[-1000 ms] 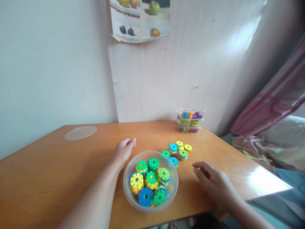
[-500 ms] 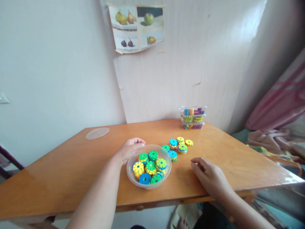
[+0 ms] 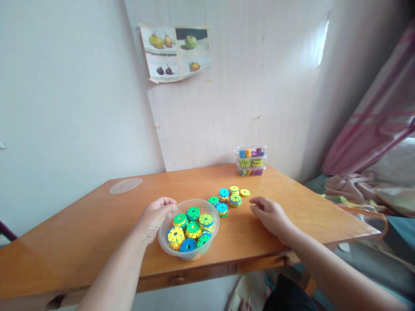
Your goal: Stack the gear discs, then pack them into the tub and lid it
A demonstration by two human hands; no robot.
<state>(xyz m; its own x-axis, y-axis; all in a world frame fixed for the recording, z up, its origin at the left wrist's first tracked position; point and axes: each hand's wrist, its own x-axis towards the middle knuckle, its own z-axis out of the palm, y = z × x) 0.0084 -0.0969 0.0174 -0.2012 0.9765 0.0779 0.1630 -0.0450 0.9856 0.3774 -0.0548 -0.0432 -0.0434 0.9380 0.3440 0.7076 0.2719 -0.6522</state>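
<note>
Near the table's front edge stands a clear plastic bowl (image 3: 215, 221) filled with stacks of notched plastic discs in yellow, green and blue. My left hand (image 3: 158, 218) holds the bowl's left rim, with the thumb over the edge and fingers partly hidden. Beyond the bowl, to its right, several more short stacks of notched discs (image 3: 222, 209) sit on the wood. My right hand (image 3: 270, 218) hovers or rests just right of those stacks, its fingers loosely bent and apart from the thumb. Nothing shows between them, and it does not touch the discs.
The wooden table (image 3: 97, 229) backs onto a wall with a fruit picture (image 3: 177, 54). A round clear lid (image 3: 126, 186) lies at the back left. Stacked clear boxes (image 3: 250, 162) of coloured pieces stand at the back right. A pink curtain (image 3: 372, 112) hangs on the right.
The view has turned a little right and up, so things sit further left. My right hand has moved forward, closer to the disc stacks. My left hand keeps its hold on the bowl.
</note>
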